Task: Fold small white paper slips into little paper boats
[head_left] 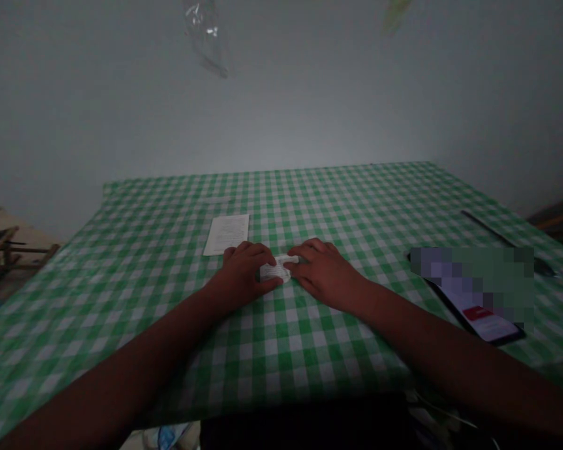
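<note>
A small piece of printed paper (274, 270) lies on the checked tablecloth between my hands. My left hand (244, 275) grips its left side, with the thumb at the near edge and the fingers over the far edge. At the right side of the paper, my right hand (326, 274) holds the edge with curled fingers, which cover part of it. A larger printed sheet (228, 235) rests flat just beyond my left hand, apart from it.
The green and white checked tablecloth (281, 350) covers the table. To the right lie a phone with a lit screen (490, 322), partly blurred out, and a long dark thin object (488, 227). A clear plastic bag (209, 37) hangs on the wall behind.
</note>
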